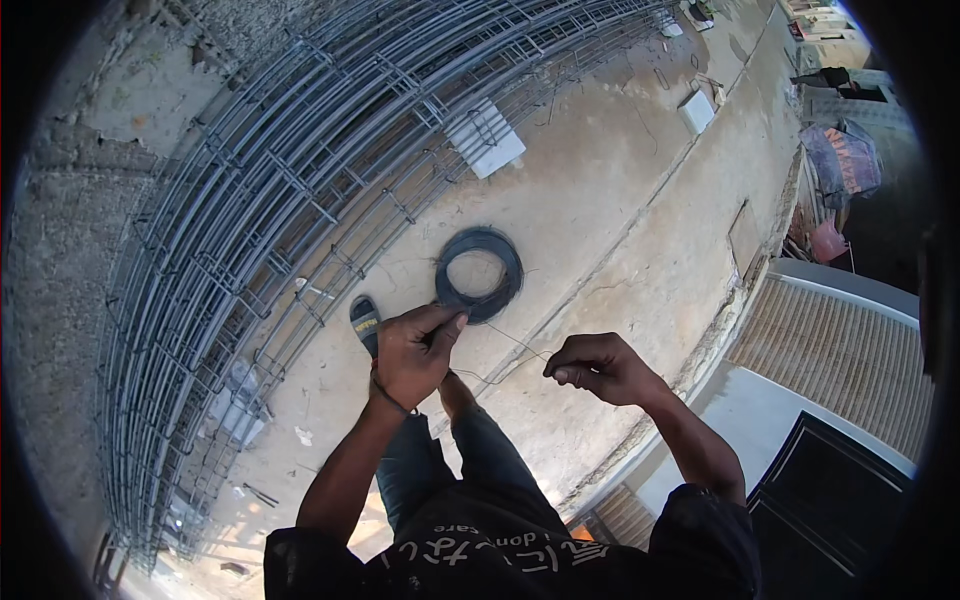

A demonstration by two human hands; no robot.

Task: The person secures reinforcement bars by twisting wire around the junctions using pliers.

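Observation:
A coil of dark thin wire [507, 262] lies flat on the concrete in front of me. My left hand [415, 352] is at its near edge, in front of part of it, with thumb and forefinger pinched together. Off to the right, my right hand [597, 368] is closed in a pinch on a thin strand of wire [517, 341]. This strand stretches back toward the coil and my left fingertips, and a loose bend of wire hangs below it between my hands. Exactly where it meets the left fingers is hard to see.
Long rebar cages [300, 170] are stacked along the left side. A white block [484, 138] sits under their edge and another white block [697, 112] stands farther right. My sandalled foot [364, 318] is beside the cages. A ribbed panel [835, 345] and a dark door [830, 490] are at right.

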